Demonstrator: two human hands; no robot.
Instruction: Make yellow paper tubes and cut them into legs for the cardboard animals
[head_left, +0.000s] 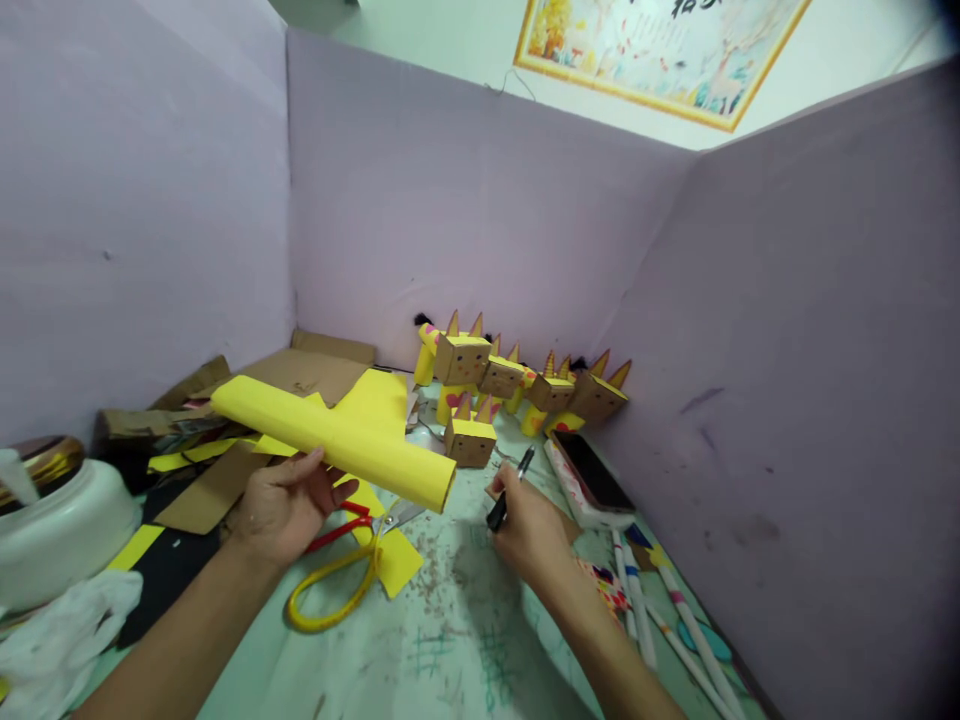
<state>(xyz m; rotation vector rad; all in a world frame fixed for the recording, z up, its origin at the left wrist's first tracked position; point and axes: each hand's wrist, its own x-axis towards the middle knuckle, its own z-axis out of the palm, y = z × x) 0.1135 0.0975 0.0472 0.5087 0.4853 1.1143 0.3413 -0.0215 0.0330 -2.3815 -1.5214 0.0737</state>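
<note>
My left hand (289, 500) grips a long roll of yellow paper (330, 438) from below and holds it above the table, its open end pointing right. My right hand (525, 525) is closed on a black pen (510, 490), tip up and away from me, just right of the roll's end. Scissors with red and yellow handles (337, 570) lie on the table under the roll, beside a yellow paper scrap (397, 562).
Several cardboard animal figures with pointed ears (517, 385) stand along the back wall. A phone (592, 478) and several marker pens (667, 620) lie at the right. Cardboard and yellow paper pieces (247, 400) pile at the left, by a white bowl (60, 540). Purple partition walls (465, 210) enclose the table.
</note>
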